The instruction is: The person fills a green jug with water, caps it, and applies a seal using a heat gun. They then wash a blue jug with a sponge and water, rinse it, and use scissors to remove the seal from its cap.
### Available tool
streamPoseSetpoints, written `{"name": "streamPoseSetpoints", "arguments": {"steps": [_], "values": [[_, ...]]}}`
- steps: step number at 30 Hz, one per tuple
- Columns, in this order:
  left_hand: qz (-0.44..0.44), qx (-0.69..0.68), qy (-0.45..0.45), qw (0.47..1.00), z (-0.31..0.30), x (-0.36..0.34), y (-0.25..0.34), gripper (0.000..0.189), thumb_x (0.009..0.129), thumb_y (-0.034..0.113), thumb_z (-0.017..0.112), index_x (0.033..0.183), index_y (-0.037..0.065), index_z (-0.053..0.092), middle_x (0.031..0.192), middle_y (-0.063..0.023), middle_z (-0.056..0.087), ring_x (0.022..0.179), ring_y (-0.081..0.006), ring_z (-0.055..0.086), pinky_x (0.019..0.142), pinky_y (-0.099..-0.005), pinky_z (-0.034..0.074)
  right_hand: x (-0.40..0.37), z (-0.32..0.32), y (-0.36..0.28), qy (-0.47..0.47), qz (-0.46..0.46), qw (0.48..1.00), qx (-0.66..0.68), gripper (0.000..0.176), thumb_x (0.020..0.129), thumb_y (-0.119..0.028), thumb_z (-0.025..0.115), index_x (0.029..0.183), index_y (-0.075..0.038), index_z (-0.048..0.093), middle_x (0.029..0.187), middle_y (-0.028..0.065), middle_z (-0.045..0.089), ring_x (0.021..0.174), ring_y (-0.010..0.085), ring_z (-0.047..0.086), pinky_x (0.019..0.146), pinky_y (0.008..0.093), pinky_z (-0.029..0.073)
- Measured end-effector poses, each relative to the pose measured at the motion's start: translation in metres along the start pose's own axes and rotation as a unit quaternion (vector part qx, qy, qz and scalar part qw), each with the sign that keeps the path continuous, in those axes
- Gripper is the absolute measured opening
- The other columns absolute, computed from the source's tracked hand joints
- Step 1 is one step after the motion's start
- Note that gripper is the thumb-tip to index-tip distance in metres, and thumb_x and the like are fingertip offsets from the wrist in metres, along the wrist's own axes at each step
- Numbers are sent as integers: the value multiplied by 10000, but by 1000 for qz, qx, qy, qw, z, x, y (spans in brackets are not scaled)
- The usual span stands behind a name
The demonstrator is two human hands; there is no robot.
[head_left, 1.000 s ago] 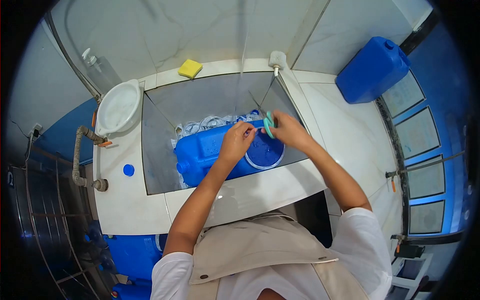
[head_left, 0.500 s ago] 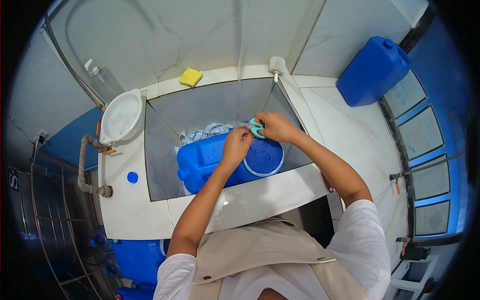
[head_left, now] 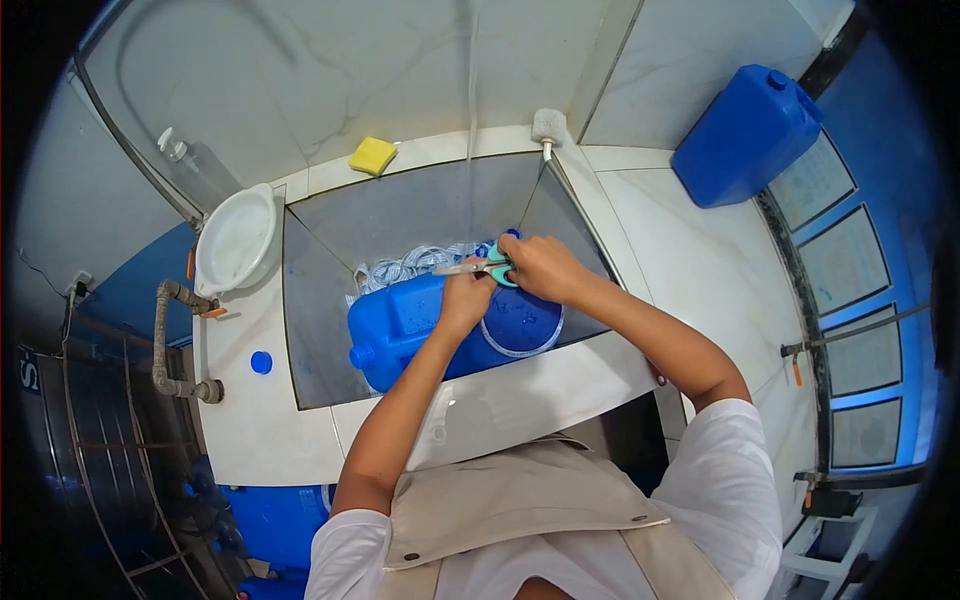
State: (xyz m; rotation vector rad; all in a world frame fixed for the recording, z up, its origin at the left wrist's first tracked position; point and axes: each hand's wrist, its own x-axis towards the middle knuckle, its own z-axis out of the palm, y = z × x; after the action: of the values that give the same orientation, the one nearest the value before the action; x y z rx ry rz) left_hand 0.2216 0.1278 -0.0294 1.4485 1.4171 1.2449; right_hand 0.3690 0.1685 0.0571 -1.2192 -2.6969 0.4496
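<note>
over the grey sink (head_left: 400, 205), right hand (head_left: 537, 268) grips teal scissors (head_left: 494, 268); left hand (head_left: 462, 298) rests on the blue jerrycan (head_left: 405, 320), finger spread hidden; yellow sponge (head_left: 372, 155) at eleven o'clock.

Scissors (head_left: 472, 268): teal handles, silver blades, held roughly level at frame centre, with the blades pointing toward frame left, just above the jerrycan. Blue plastic jerrycan (head_left: 410, 320): lying on its side in the grey sink (head_left: 400, 205), spout toward lower left, with a white-rimmed round patch at its right end.
</note>
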Motion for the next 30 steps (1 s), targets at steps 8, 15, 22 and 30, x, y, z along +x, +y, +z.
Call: {"name": "streamPoseSetpoints", "arguments": {"steps": [8,15,22,30], "values": [[-1,218,140,966,-13,-5,-12,155,852,106,524,793,-34,549,766,-220,596,742,-394,573,664,-466,446,1,45,61,107,169,980,12,265,752,-132,653,938,-13,506,793,226,632,783,428,603,681,502,465],[11,317,114,941,-21,-25,8,196,913,153,459,836,-23,496,737,-237,608,688,-437,584,607,-510,455,-57,54,81,186,256,949,4,186,746,-27,600,884,32,491,771,273,619,750,446,610,675,518,474],[62,457,-155,874,-70,-61,29,563,826,567,552,792,5,581,688,-215,623,688,-375,626,603,-464,478,-84,24,107,295,353,887,-35,186,770,-42,591,894,10,463,764,255,626,748,441,613,669,513,476],[-35,397,56,916,-128,-9,-21,679,843,597,502,875,-69,625,775,-298,618,767,-449,612,694,-491,480,-83,-31,120,402,364,834,-100,220,809,-85,602,928,21,450,747,253,624,718,431,615,643,496,487]]}}
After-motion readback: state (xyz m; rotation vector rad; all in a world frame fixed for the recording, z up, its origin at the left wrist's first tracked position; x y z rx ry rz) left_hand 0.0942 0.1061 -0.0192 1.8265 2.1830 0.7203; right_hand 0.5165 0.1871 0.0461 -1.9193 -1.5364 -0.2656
